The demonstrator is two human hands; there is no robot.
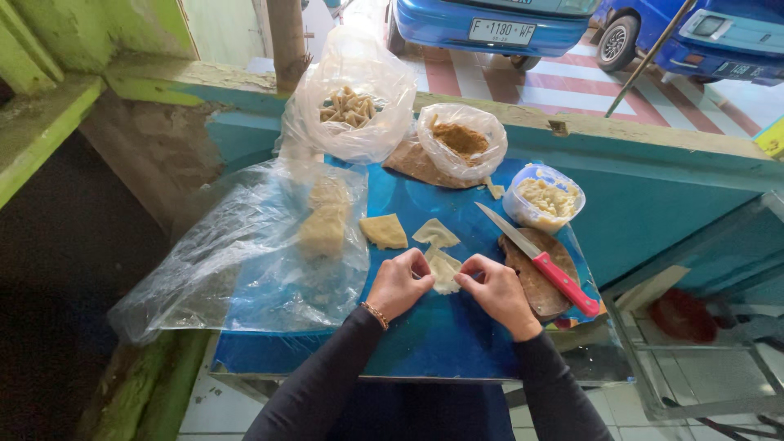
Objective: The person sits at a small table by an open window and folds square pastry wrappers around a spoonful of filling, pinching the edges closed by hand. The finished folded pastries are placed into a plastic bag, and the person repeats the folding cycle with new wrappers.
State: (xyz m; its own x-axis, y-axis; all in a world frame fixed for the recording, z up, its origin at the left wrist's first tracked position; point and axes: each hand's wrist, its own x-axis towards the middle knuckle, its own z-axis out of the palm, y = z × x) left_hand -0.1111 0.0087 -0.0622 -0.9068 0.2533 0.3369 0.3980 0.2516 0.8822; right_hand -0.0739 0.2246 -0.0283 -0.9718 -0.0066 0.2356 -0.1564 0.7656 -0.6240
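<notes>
Head view, both hands over a blue board (425, 327). Left hand (398, 283) and right hand (498, 292) are curled, fingertips pinching the same pale dough piece (443, 269) from either side; the piece lies on the board between them, near its middle.

Surroundings: two more dough pieces just beyond the hands, a wedge (384, 231) and a folded one (435, 233), apart from each other. Right of the right hand, a knife (539, 260) with a red handle rests across a brown disc (535, 278); blade points up-left. Behind it, a tub (543, 198) of pale filling. Further back, a bag (461, 140) of brown crumbs and a larger bag (349, 102) of short pale sticks. Left, loose plastic sheet (245, 253) covers a stack of dough (325, 216), blurring it.

Nothing lies between the hands and the piece.

Hidden: fingertips cover the piece's side edges; the lower edge of the disc is behind the knife handle. Contents of the tub unclear.
</notes>
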